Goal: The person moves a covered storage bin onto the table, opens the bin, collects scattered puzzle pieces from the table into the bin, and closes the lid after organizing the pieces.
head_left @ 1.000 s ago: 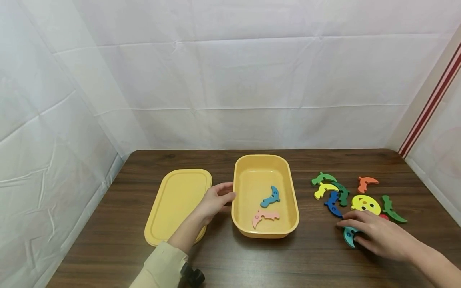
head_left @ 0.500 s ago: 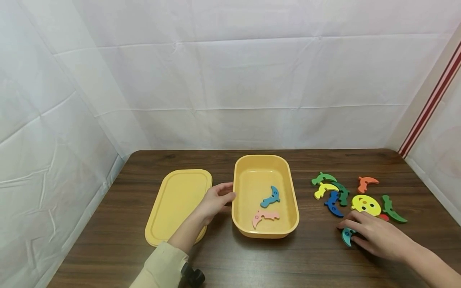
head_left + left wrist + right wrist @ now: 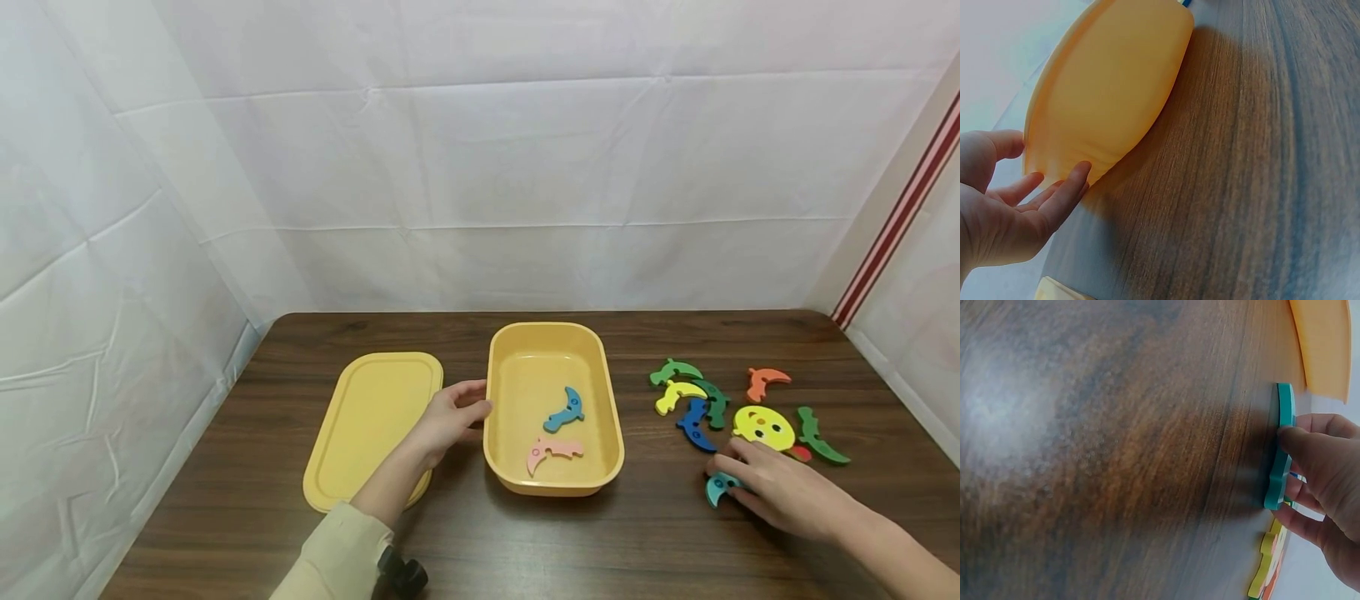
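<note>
My left hand [image 3: 450, 417] rests its relaxed fingers and thumb against the outer left wall of a yellow rectangular box [image 3: 491, 358]. In the left wrist view, its fingers [image 3: 1074, 190] touch the box's wall [image 3: 1110, 75]. A blue curved puzzle piece [image 3: 564, 410] and a pink one [image 3: 555, 450] lie inside the box. My right hand [image 3: 783, 492] pinches a teal crescent-shaped puzzle piece [image 3: 718, 487] between thumb and fingers. The right wrist view shows that teal piece [image 3: 1282, 447] edge-on, close to the wooden table top; part of it is hidden by the fingers.
A yellow lid [image 3: 371, 417] lies left of the box. Beyond my right hand lie a yellow smiling-face piece [image 3: 763, 427], a dark blue piece [image 3: 695, 427], an orange piece [image 3: 765, 382], a green piece [image 3: 819, 437] and several others. A white cloth wall [image 3: 525, 167] stands behind the table.
My right hand has drawn the teal piece slightly left, and the piece has turned a little. The left hand and the box have stayed put.
</note>
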Available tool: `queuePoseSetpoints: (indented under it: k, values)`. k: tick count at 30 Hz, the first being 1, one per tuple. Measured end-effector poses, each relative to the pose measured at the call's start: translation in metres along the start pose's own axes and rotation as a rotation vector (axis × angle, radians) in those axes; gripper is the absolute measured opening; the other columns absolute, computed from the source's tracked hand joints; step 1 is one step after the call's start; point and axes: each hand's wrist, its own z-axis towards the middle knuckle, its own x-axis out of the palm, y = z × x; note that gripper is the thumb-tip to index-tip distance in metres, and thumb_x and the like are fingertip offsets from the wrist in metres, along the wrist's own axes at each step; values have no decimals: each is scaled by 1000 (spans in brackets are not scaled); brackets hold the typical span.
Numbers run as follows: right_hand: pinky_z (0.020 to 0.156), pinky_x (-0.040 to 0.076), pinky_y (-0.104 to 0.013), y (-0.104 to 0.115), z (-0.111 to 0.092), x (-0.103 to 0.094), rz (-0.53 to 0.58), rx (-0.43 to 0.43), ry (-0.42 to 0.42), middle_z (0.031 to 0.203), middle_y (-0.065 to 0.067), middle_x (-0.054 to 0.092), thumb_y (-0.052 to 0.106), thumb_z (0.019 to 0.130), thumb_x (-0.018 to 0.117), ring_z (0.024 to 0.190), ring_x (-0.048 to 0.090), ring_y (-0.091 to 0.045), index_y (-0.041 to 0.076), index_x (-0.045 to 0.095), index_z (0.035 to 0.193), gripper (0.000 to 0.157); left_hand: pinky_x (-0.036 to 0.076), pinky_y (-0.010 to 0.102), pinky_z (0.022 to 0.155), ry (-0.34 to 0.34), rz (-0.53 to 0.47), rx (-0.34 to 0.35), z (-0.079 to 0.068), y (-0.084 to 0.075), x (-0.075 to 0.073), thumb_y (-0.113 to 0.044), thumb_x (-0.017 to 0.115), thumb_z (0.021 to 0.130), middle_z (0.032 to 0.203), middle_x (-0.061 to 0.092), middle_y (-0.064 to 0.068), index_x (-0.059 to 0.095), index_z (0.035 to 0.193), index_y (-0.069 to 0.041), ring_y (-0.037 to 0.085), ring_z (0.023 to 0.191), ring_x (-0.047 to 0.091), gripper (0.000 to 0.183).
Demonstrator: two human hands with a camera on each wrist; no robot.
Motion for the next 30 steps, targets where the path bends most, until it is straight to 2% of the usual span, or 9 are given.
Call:
queuePoseSetpoints:
  k: [2, 4, 7, 9, 12, 15, 18, 24, 30]
  values:
    - [56, 32, -14, 0, 0, 1, -5, -5, -3, 85, 16, 39, 49, 92, 31, 69, 35, 3, 24, 58, 104, 39, 53, 42, 82, -6, 6, 0, 0, 1, 0, -10, 53, 91, 130, 49, 23, 43, 134, 2, 34, 112, 55, 46]
    - [55, 31, -14, 0, 0, 1, -16, -8, -7, 84, 15, 38, 50, 92, 21, 68, 35, 3, 22, 58, 104, 48, 54, 41, 81, -13, 6, 3, 5, 7, -1, -10, 54, 91, 129, 50, 22, 44, 133, 1, 32, 110, 56, 45]
    - [55, 30, -14, 0, 0, 2, -31, -8, -7, 83, 15, 37, 49, 91, 19, 67, 34, 3, 21, 58, 104, 50, 54, 41, 81, -12, 6, 3, 5, 7, 0, -11, 54, 91, 128, 50, 22, 44, 133, 1, 32, 110, 56, 45]
    - [55, 30, -14, 0, 0, 2, -28, -10, -6, 83, 15, 38, 48, 93, 27, 67, 34, 3, 21, 58, 104, 43, 54, 41, 81, -10, 1, 5, 5, 7, 0, -10, 54, 91, 128, 50, 22, 44, 133, 1, 32, 110, 56, 45]
    - [54, 30, -14, -1, 0, 2, -17, -8, -2, 83, 15, 38, 37, 89, 58, 67, 33, 3, 22, 57, 104, 21, 54, 41, 80, -8, -6, 6, 4, 7, 0, -10, 54, 90, 128, 50, 22, 43, 133, 1, 33, 110, 56, 45]
    - [53, 30, -13, -1, 1, 0, -20, -1, -2, 82, 15, 38, 15, 72, 78, 66, 32, 4, 24, 58, 103, 39, 54, 41, 80, -10, -10, 2, 4, 6, 0, -10, 54, 90, 128, 50, 22, 44, 133, 1, 33, 110, 56, 45]
    - [52, 30, -13, -1, 3, -2, -34, 14, -5, 81, 14, 38, 8, 64, 81, 66, 32, 4, 24, 58, 102, 47, 54, 41, 80, -10, -9, 4, 4, 6, 0, -10, 54, 90, 129, 50, 23, 43, 133, 2, 33, 110, 55, 46]
    - [52, 31, -14, -2, 10, -9, -57, 23, 9, 82, 13, 41, 8, 64, 80, 67, 34, 2, 23, 59, 102, 46, 54, 41, 81, -13, -7, 1, 4, 6, -1, -10, 54, 90, 129, 50, 22, 43, 133, 1, 33, 111, 56, 46]
    - [54, 30, -15, -6, 16, -13, -62, -15, -17, 82, 13, 40, 7, 62, 81, 66, 33, 2, 21, 59, 102, 48, 54, 41, 81, -7, -4, 3, 6, 7, -1, -10, 54, 91, 129, 50, 22, 43, 133, 1, 33, 111, 56, 46]
